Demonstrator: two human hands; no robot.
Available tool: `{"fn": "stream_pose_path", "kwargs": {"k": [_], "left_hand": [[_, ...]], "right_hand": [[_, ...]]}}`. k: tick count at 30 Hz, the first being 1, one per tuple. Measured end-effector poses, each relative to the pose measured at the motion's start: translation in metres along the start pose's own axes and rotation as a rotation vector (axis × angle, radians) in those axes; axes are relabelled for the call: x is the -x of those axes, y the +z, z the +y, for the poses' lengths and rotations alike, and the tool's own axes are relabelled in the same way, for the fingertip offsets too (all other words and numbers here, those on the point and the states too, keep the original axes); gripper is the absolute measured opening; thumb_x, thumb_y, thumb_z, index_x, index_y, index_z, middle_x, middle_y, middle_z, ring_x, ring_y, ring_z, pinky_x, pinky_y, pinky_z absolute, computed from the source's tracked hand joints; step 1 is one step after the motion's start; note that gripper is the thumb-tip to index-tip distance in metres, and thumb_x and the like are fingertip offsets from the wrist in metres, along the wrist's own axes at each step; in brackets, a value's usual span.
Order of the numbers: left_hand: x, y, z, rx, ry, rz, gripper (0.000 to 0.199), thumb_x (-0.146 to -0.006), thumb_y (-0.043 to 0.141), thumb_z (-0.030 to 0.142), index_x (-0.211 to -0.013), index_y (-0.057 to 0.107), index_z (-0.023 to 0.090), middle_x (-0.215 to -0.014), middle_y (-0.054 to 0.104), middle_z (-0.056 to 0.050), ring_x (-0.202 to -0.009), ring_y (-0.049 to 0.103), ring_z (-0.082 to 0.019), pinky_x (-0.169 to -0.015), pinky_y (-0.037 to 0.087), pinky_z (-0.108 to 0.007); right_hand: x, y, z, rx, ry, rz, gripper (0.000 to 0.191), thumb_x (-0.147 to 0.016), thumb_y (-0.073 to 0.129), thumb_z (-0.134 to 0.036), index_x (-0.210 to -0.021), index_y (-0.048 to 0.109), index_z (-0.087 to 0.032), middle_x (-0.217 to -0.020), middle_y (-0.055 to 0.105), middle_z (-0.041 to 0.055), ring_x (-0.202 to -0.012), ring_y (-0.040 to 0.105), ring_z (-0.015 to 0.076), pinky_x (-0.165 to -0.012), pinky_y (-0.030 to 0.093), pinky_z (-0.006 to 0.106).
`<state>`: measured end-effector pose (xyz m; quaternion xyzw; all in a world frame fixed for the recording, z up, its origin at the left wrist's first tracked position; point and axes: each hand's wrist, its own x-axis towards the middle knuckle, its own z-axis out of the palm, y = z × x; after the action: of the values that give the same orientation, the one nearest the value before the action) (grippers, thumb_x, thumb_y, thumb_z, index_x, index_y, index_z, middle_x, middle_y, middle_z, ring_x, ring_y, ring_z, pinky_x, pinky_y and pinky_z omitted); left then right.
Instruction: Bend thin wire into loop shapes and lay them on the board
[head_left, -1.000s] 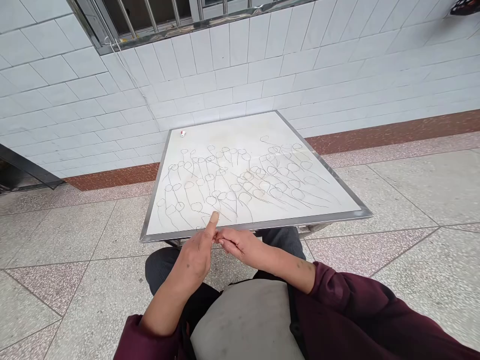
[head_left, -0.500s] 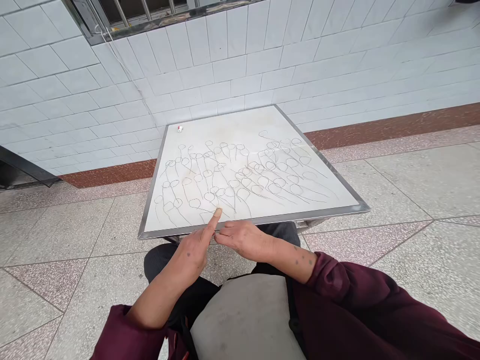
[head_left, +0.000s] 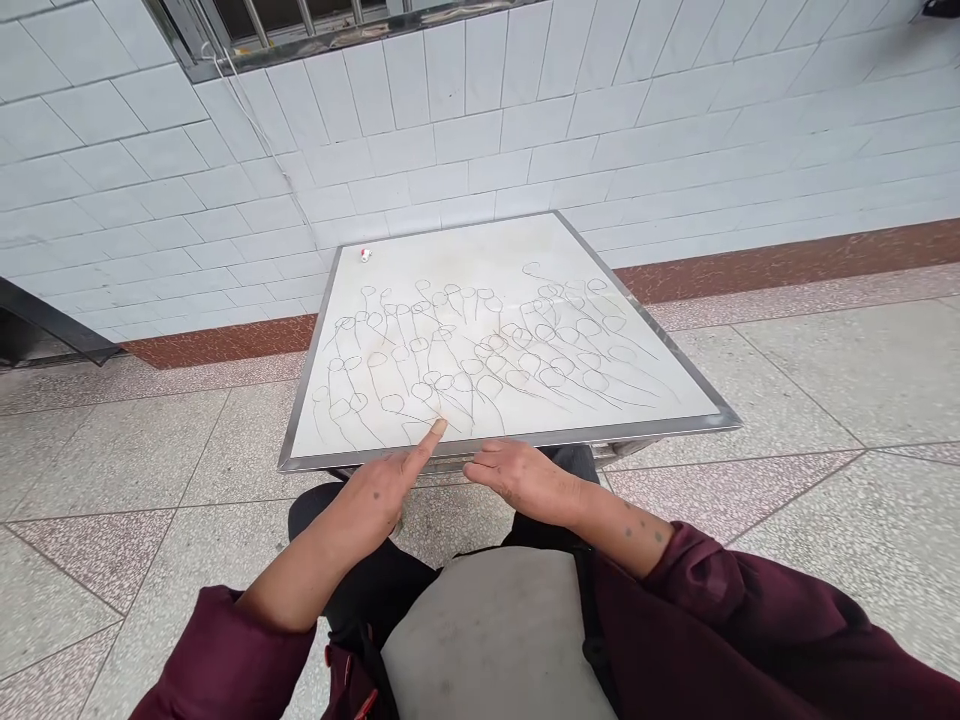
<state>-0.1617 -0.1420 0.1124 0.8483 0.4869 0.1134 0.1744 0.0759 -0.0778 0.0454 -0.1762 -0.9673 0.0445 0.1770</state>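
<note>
A white tabletop [head_left: 450, 262] with a metal rim carries many thin dark wire pieces, each with a round loop and a tail. My left hand [head_left: 384, 488] is at the front rim, its index finger stretched out with the tip on the tabletop beside the nearest wire tails; its other fingers are curled and mostly hidden. Just to the right, my right hand [head_left: 525, 480] is closed at the table's front edge, fingers bent together. What it holds, if anything, is too small or hidden to tell.
A small red and white object [head_left: 365, 256] sits at the table's back left corner. Behind the table stands a white tiled wall [head_left: 465, 140] with a barred window [head_left: 300, 20] and a hanging cord. Speckled floor tiles surround the table; my legs are under its front edge.
My right hand has moved to the right, away from my left hand, leaving a gap between them. My left index fingertip remains at nearly the same spot. The view has shifted slightly.
</note>
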Motion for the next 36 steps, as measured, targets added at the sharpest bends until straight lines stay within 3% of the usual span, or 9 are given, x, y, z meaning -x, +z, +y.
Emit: {"fn": "stream_pose_path", "kwargs": {"k": [6,9,11,15,20,23,28,36], "left_hand": [[0.002,-0.015,-0.009,-0.278,-0.075,-0.101,0.101,-0.067,0.033,-0.012,-0.151,-0.005,0.030,-0.072,0.052,0.002,-0.061,0.048,-0.014,-0.061,0.042,-0.026],[-0.003,-0.016,-0.009,-0.300,-0.051,-0.122,0.100,-0.069,0.034,-0.012,-0.150,-0.008,0.029,-0.073,0.052,0.002,-0.064,0.048,-0.015,-0.063,0.042,-0.026],[-0.009,-0.014,-0.006,-0.295,-0.010,-0.130,0.101,-0.070,0.035,-0.012,-0.150,-0.011,0.028,-0.076,0.053,0.001,-0.067,0.049,-0.015,-0.065,0.043,-0.028],[-0.018,-0.008,0.003,-0.313,0.049,-0.134,0.102,-0.069,0.037,-0.013,-0.149,-0.013,0.026,-0.081,0.056,-0.002,-0.070,0.051,-0.017,-0.067,0.045,-0.030],[-0.023,-0.003,0.006,-0.373,0.158,-0.148,0.102,-0.069,0.041,-0.012,-0.150,-0.012,0.020,-0.086,0.057,-0.004,-0.079,0.051,-0.020,-0.074,0.045,-0.033],[-0.026,-0.001,0.008,-0.437,0.212,-0.122,0.093,-0.077,0.038,-0.008,-0.150,-0.011,0.021,-0.091,0.056,-0.005,-0.085,0.050,-0.021,-0.080,0.044,-0.035],[-0.028,0.002,0.011,-0.483,0.251,-0.041,0.073,-0.088,0.028,0.000,-0.151,0.000,0.021,-0.086,0.053,-0.006,-0.086,0.050,-0.023,-0.080,0.045,-0.039],[-0.029,0.003,0.010,-0.447,0.238,-0.080,0.085,-0.081,0.035,-0.005,-0.151,-0.006,0.019,-0.087,0.054,-0.005,-0.083,0.049,-0.021,-0.080,0.043,-0.035]], "right_hand": [[0.000,-0.015,0.010,-0.039,0.155,0.078,0.024,-0.090,0.037,-0.001,-0.085,0.056,-0.015,-0.068,0.054,0.0039,-0.068,0.043,0.0171,-0.061,0.035,0.028],[-0.016,-0.017,0.005,-0.195,0.207,0.162,0.016,-0.097,0.040,-0.016,-0.095,0.056,-0.016,-0.079,0.060,0.0069,-0.079,0.050,0.0192,-0.069,0.043,0.030],[-0.028,-0.012,-0.002,-0.333,0.223,0.144,0.014,-0.096,0.047,-0.027,-0.104,0.053,-0.017,-0.094,0.063,0.0097,-0.087,0.055,0.0205,-0.074,0.047,0.032],[-0.040,0.007,-0.015,-0.693,0.313,-0.054,0.022,-0.093,0.051,-0.023,-0.113,0.044,-0.018,-0.084,0.065,0.0035,-0.073,0.062,0.0168,-0.066,0.049,0.029],[-0.038,0.021,-0.023,-1.069,0.490,-0.021,0.008,-0.092,0.043,-0.015,-0.099,0.046,-0.019,-0.078,0.063,-0.0012,-0.053,0.058,0.0100,-0.057,0.048,0.025],[-0.037,0.024,-0.025,-1.063,0.576,0.068,0.007,-0.092,0.043,-0.017,-0.085,0.046,-0.019,-0.068,0.059,-0.0028,-0.049,0.051,0.0094,-0.053,0.044,0.024],[-0.036,0.033,-0.025,-1.060,0.599,0.219,0.029,-0.095,0.042,-0.038,-0.073,0.045,-0.020,-0.059,0.051,-0.0038,-0.047,0.045,0.0088,-0.051,0.040,0.023],[-0.032,0.037,-0.029,-1.155,0.576,0.280,0.032,-0.095,0.038,-0.052,-0.089,0.042,-0.022,-0.071,0.055,-0.0030,-0.047,0.047,0.0083,-0.050,0.041,0.024]]}}
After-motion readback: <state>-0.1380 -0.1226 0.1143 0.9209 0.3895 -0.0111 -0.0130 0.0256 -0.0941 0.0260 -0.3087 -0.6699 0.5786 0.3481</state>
